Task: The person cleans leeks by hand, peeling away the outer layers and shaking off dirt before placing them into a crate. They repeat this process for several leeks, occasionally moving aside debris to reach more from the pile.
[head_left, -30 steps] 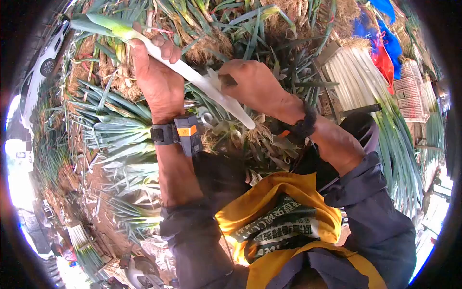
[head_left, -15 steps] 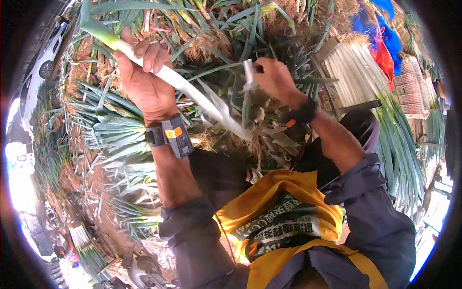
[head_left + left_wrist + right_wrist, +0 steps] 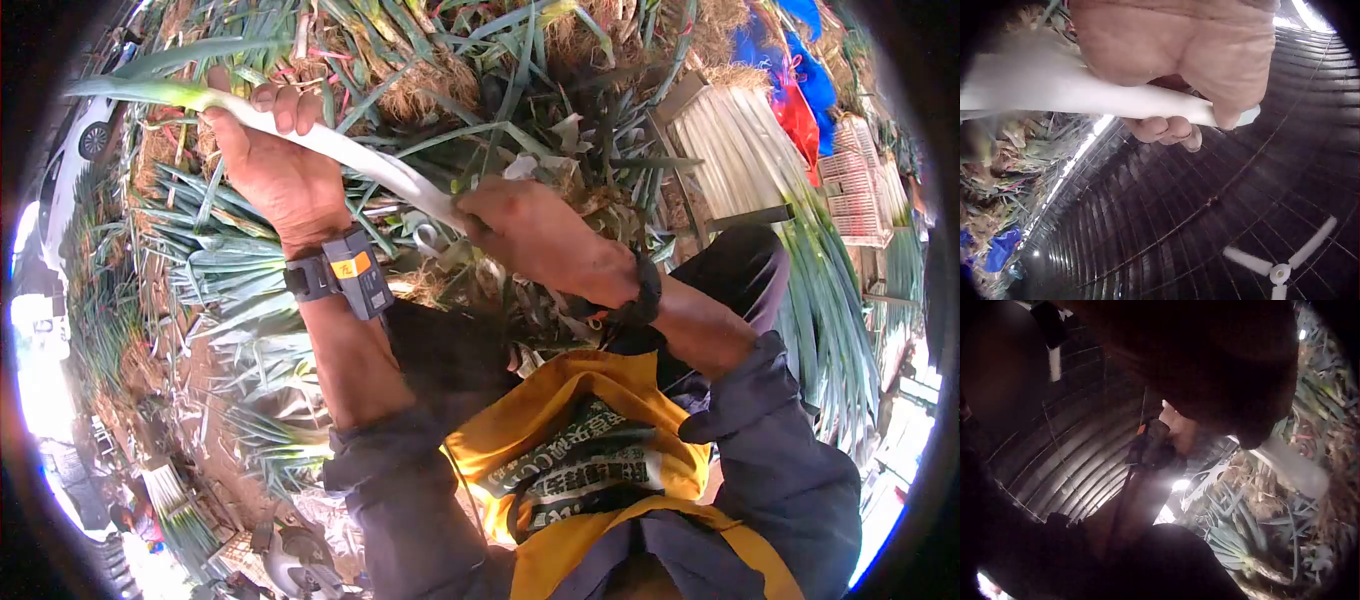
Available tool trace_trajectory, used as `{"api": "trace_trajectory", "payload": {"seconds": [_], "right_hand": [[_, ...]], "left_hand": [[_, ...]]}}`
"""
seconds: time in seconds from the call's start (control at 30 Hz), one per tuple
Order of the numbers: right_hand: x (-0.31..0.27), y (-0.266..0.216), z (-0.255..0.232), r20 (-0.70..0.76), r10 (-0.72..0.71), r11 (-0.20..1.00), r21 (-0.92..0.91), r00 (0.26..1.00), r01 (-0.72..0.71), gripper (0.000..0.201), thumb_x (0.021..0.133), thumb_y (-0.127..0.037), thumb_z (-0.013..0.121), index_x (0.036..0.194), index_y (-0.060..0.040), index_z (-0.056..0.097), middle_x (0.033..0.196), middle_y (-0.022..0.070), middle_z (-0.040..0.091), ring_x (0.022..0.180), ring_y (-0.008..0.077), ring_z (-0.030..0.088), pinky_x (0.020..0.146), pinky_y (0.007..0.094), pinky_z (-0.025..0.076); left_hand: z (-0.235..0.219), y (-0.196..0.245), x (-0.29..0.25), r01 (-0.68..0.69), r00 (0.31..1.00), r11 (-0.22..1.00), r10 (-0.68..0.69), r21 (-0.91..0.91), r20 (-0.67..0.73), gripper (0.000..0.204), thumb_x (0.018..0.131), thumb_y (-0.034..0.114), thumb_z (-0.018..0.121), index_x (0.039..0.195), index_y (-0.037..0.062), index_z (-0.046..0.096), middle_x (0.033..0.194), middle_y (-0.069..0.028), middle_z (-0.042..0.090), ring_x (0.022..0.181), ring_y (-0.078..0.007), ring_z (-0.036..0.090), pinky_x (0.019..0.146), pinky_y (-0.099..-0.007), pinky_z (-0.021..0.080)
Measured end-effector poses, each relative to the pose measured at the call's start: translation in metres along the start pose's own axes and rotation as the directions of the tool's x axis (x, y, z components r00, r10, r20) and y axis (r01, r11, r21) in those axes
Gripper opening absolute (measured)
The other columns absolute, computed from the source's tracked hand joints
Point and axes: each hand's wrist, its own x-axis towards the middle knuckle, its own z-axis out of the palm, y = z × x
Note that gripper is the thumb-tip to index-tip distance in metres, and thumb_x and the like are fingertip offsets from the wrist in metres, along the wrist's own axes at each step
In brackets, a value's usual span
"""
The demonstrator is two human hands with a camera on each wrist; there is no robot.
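Note:
A leek [image 3: 370, 162] with a long white shaft and green leaves slants across the upper left of the head view. My left hand [image 3: 285, 170] grips its upper shaft, fingers curled over it and thumb behind. The left wrist view has the same hand [image 3: 1179, 44] around the white shaft [image 3: 1141, 103]. At the lower, root end, my right hand [image 3: 545, 238] pinches the leek with thumb and fingers; the tip is hidden behind them. In the right wrist view this hand [image 3: 1229, 369] is very dark, beside the blurred white shaft [image 3: 1291, 465].
Rooted leeks [image 3: 430, 90] lie heaped ahead. Trimmed white leeks [image 3: 740, 160] are stacked in a crate at the right. Green leek tops [image 3: 250, 270] spread at the left. Behind the crate are a red bag [image 3: 795, 130] and a plastic basket [image 3: 855, 190].
My right hand pulled a pale strip off the shaft, swung away to the right, and came back to the leek's lower end. My left hand has shifted left and slightly down with the leek.

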Motion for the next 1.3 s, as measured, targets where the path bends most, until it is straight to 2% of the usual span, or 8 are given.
{"api": "trace_trajectory", "payload": {"seconds": [0.43,0.63,0.7,0.77,0.83,0.93,1.1,1.3], "right_hand": [[0.012,0.022,-0.004,-0.043,0.227,0.974,0.037,0.973,-0.225,0.026,0.089,-0.021,0.071,0.103,0.0004,0.065,0.079,0.0152,0.066,0.071,0.0314,0.068,0.065,0.0393,0.053],[-0.01,0.023,-0.045,0.007,0.681,0.389,0.844,0.732,-0.37,0.019,0.094,-0.011,0.065,0.107,0.0026,0.065,0.076,0.011,0.066,0.073,0.0238,0.067,0.067,0.0366,0.053],[-0.026,0.048,-0.051,-0.389,0.385,0.907,0.326,0.837,-0.265,0.017,0.095,-0.01,0.064,0.107,0.0027,0.065,0.075,0.0082,0.065,0.072,0.0178,0.065,0.066,0.0341,0.052],[-0.039,0.067,-0.069,-0.496,0.209,0.945,-0.12,0.843,-0.305,0.018,0.096,-0.011,0.065,0.109,0.0014,0.066,0.074,0.0069,0.064,0.071,0.0141,0.064,0.066,0.0331,0.051],[-0.03,0.081,-0.077,-0.273,0.65,0.663,0.66,0.709,-0.353,0.017,0.091,-0.016,0.072,0.101,-0.0024,0.072,0.084,0.0122,0.07,0.07,0.0191,0.066,0.066,0.031,0.053],[-0.027,0.044,-0.071,-0.196,0.361,0.928,-0.023,0.912,-0.373,0.023,0.089,-0.023,0.077,0.101,-0.0038,0.072,0.09,0.0151,0.071,0.076,0.028,0.071,0.071,0.0353,0.057],[0.009,-0.004,-0.049,-0.151,-0.063,0.985,0.152,0.987,0.086,0.032,0.088,-0.017,0.079,0.117,-0.0079,0.07,0.108,0.0081,0.07,0.082,0.021,0.068,0.073,0.0335,0.056],[0.019,-0.009,-0.017,0.004,-0.085,0.972,0.22,0.996,0.082,0.021,0.086,-0.014,0.077,0.104,-0.0057,0.068,0.095,0.0083,0.069,0.086,0.0252,0.068,0.077,0.0362,0.053]], "left_hand": [[-0.018,0.033,-0.003,0.061,0.997,0.97,-0.047,-0.237,0.064,0.046,0.093,0.03,0.074,0.132,0.0081,0.061,0.087,0.0009,0.047,0.071,-0.0106,0.042,0.064,-0.0266,0.04],[-0.029,0.047,-0.005,-0.081,0.994,0.981,0.066,-0.178,-0.087,0.046,0.092,0.032,0.075,0.131,0.0111,0.064,0.086,0.0006,0.048,0.071,-0.0113,0.043,0.064,-0.0274,0.04],[-0.034,0.047,-0.005,-0.113,0.991,0.977,0.098,-0.18,-0.092,0.045,0.09,0.033,0.077,0.127,0.0099,0.065,0.085,0.0006,0.049,0.07,-0.0112,0.044,0.063,-0.0269,0.04],[-0.046,0.048,-0.004,-0.073,0.997,0.974,0.069,-0.216,-0.025,0.044,0.09,0.034,0.076,0.125,0.0093,0.065,0.085,0.0007,0.048,0.069,-0.0112,0.043,0.062,-0.0266,0.039],[-0.038,0.05,-0.006,-0.074,0.996,0.978,0.065,-0.192,-0.054,0.046,0.091,0.034,0.075,0.128,0.0083,0.063,0.084,0.0007,0.047,0.067,-0.0108,0.042,0.061,-0.0261,0.039],[-0.029,0.044,-0.004,-0.001,0.999,0.98,0.008,-0.201,0.035,0.049,0.093,0.031,0.074,0.135,0.0081,0.059,0.086,0.0007,0.046,0.068,-0.0101,0.042,0.062,-0.0262,0.04],[-0.023,0.029,0.001,0.041,0.997,0.964,-0.022,-0.264,0.071,0.047,0.095,0.03,0.073,0.133,0.0067,0.059,0.087,0.0003,0.047,0.069,-0.0102,0.043,0.062,-0.0263,0.042],[-0.029,0.024,0.003,0.044,0.998,0.968,-0.03,-0.248,0.063,0.045,0.094,0.03,0.074,0.129,0.0061,0.06,0.086,0.0007,0.049,0.068,-0.0104,0.044,0.062,-0.0265,0.042]]}}
